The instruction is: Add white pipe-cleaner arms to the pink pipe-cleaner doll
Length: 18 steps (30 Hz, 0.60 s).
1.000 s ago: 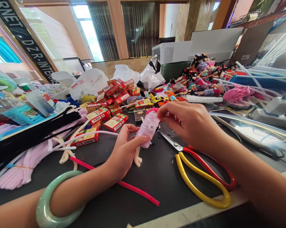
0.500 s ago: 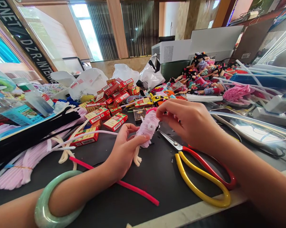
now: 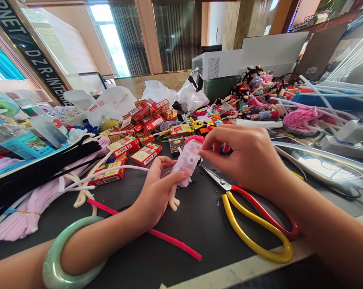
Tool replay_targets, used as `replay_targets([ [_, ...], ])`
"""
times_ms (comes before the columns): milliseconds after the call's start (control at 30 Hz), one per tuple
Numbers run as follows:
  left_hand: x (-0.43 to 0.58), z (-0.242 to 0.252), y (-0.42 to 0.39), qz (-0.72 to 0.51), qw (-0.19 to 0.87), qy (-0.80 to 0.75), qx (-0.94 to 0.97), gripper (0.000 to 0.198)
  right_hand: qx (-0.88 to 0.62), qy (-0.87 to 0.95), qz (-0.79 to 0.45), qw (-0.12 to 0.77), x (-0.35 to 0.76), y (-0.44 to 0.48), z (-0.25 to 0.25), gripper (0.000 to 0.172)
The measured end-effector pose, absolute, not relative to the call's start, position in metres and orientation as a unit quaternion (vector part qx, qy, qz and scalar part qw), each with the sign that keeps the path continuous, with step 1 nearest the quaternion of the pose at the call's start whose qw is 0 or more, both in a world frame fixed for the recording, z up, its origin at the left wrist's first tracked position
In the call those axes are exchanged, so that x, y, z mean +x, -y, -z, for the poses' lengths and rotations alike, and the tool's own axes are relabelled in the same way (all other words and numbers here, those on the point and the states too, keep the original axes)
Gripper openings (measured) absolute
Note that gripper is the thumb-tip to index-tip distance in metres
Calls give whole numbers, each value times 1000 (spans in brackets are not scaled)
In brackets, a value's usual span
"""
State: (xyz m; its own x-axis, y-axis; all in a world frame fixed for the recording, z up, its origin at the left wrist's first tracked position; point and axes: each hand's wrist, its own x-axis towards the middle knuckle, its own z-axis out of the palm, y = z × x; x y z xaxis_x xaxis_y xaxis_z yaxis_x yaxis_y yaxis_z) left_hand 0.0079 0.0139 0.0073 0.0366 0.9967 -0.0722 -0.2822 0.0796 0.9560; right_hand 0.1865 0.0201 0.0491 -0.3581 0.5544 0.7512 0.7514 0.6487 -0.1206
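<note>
The left hand [image 3: 159,190] grips a pink pipe-cleaner doll [image 3: 188,160] while the right hand [image 3: 244,158] has shifted, fingertips [image 3: 204,153] pinching its side.

A thick, pale green jade bangle [image 3: 50,261] circles the person's left forearm [image 3: 25,267]; the right forearm [image 3: 326,237] and both hands [image 3: 156,192] are bare.

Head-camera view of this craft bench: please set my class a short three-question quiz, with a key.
1. Which hand wears the pale green bangle?
2. True or false: the right hand grips the scissors.
3. What does the left hand hold?

Key: 1. Left. 2. False. 3. The fuzzy pink pipe-cleaner figure.
</note>
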Motion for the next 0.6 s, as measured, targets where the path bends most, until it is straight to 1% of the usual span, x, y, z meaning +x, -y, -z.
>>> replay_targets([
  [200, 7, -8, -17, -543, 616, -425, 381, 37, -445, 771, 110, 442, 185, -16, -52, 20],
  [300, 6, -7, -18, -536, 636, -417, 368, 30, -449, 768, 95, 446, 185, -15, -53, 24],
  [467, 7, -8, -18, -536, 652, -407, 349, 15, -441, 771, 91, 450, 184, -15, -53, 25],
  [600, 8, -10, -18, -544, 653, -409, 332, 17, -447, 768, 90, 450, 183, -16, -52, 24],
])
